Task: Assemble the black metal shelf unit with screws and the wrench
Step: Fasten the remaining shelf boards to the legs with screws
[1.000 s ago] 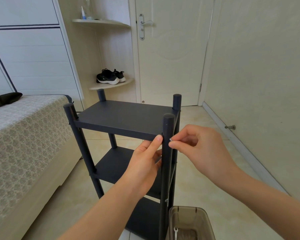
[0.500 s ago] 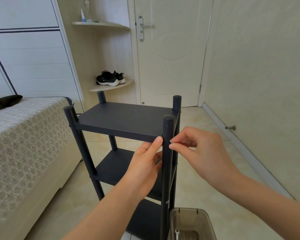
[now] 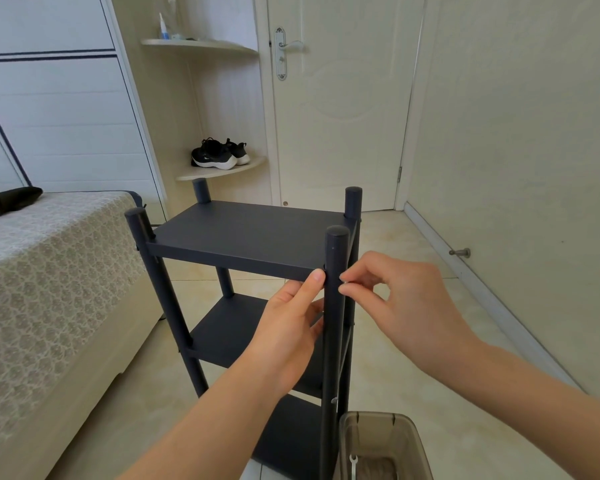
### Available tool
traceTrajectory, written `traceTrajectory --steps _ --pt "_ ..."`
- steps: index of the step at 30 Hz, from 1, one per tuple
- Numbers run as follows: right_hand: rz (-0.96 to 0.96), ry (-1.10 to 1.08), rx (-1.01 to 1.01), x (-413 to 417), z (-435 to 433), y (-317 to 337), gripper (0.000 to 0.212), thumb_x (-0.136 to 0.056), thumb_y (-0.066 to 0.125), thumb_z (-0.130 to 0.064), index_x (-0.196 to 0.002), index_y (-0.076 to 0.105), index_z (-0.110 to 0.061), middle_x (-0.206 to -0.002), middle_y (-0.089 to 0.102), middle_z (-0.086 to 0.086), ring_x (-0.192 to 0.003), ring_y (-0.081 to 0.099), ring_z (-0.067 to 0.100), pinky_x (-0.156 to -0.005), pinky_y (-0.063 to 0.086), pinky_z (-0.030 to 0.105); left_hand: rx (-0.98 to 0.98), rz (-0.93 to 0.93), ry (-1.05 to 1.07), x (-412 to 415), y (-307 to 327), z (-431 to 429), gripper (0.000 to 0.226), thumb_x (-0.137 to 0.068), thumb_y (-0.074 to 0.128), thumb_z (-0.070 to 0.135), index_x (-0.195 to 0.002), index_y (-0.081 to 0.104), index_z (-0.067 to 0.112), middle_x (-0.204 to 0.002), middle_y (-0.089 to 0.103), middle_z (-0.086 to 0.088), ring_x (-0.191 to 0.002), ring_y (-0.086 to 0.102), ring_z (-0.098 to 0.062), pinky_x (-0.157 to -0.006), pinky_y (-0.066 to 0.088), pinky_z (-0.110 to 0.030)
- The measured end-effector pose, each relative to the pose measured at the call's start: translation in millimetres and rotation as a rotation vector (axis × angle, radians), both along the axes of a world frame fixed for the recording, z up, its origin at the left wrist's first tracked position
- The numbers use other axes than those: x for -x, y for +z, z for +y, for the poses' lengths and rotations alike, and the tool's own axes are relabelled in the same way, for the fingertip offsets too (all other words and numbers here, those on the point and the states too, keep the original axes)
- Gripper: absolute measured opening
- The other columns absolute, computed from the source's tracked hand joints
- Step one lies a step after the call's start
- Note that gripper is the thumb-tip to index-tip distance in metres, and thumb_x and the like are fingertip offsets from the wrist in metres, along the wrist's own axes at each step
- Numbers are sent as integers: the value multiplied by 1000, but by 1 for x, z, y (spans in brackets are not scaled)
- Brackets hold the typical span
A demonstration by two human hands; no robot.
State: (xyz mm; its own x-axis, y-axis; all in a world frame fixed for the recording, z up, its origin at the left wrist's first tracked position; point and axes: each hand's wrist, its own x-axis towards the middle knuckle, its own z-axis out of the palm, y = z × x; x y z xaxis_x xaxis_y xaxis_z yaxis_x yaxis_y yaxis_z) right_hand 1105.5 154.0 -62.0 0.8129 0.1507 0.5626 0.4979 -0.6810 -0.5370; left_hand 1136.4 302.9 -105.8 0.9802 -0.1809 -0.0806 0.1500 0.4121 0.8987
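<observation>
The black metal shelf unit (image 3: pixel 243 233) stands upright on the floor, with three shelves between four round posts. My left hand (image 3: pixel 288 323) holds the top shelf's front edge beside the near right post (image 3: pixel 335 306), thumb tip against the corner. My right hand (image 3: pixel 395 299) pinches something small, most likely a screw, against the right side of that post at top-shelf height; the fingertips hide it. A small silver wrench (image 3: pixel 353 464) lies in a clear brown plastic bin (image 3: pixel 409 431) at the bottom right.
A bed (image 3: pixel 49 278) with a patterned cover stands close on the left. Corner shelves with black shoes (image 3: pixel 219 154) and a shut door (image 3: pixel 340 98) are behind the unit. A wall with a doorstop (image 3: pixel 459 252) runs along the right.
Both hands stay at the near right post; the right hand's fingers have shifted only slightly. The view has tilted a little.
</observation>
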Motion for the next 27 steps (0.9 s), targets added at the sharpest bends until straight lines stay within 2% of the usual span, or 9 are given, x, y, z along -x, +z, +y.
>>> traceTrajectory --steps 4,8,13,15,18,21,24,27 --pt "76 -25 -125 -3 4 0 6 -86 74 -19 -88 70 -21 -81 67 -15 -83 63 -3 -77 47 6 15 7 4 3 4 0 23 -82 66 37 -75 59 16 -90 75 -3 -85 74 -13 -90 49 -38" --pt "136 -66 -244 -5 3 1 15 -80 79 -26 -81 64 -25 -72 69 -10 -73 66 0 -69 51 10 3 6 1 4 5 0 22 -82 65 37 -77 59 16 -93 76 -3 -87 75 -14 -90 49 -37" --pt "150 -90 -215 -4 6 2 19 -81 78 -27 -74 61 -25 -64 67 -8 -65 63 0 -63 45 6 -12 -2 3 4 4 0 25 -81 64 38 -82 57 14 -96 77 -3 -90 75 -13 -82 48 -32" --pt "167 -85 -221 -4 6 2 18 -82 77 -26 -74 61 -23 -63 68 -6 -63 63 -1 -63 45 6 -17 -4 3 4 4 0 27 -80 65 40 -83 57 14 -99 77 -3 -93 74 -13 -84 47 -32" --pt "301 -43 -281 -7 4 6 17 -85 74 -27 -77 63 -16 -63 71 -4 -52 60 1 -58 48 10 -6 -9 -9 4 3 1 29 -80 66 41 -84 55 14 -104 76 -3 -95 73 -10 -83 46 -30" --pt "488 34 -435 -9 1 9 15 -87 73 -23 -81 65 -11 -67 73 1 -54 62 6 -63 54 19 -3 -6 -19 5 5 1 27 -81 65 41 -83 56 15 -100 76 -1 -94 73 -10 -81 45 -29" --pt "516 97 -414 -10 -5 12 14 -88 71 -20 -85 68 -8 -72 75 2 -60 67 12 -70 59 24 -10 -3 -21 5 5 2 23 -82 65 40 -75 61 19 -98 76 -3 -95 74 -12 -87 46 -33" --pt "501 144 -366 -9 -9 14 13 -90 68 -20 -88 70 -8 -75 76 1 -65 70 14 -73 59 23 -15 -9 -35 6 6 2 25 -85 63 39 -63 69 27 -101 77 -3 -97 73 -12 -92 45 -35"
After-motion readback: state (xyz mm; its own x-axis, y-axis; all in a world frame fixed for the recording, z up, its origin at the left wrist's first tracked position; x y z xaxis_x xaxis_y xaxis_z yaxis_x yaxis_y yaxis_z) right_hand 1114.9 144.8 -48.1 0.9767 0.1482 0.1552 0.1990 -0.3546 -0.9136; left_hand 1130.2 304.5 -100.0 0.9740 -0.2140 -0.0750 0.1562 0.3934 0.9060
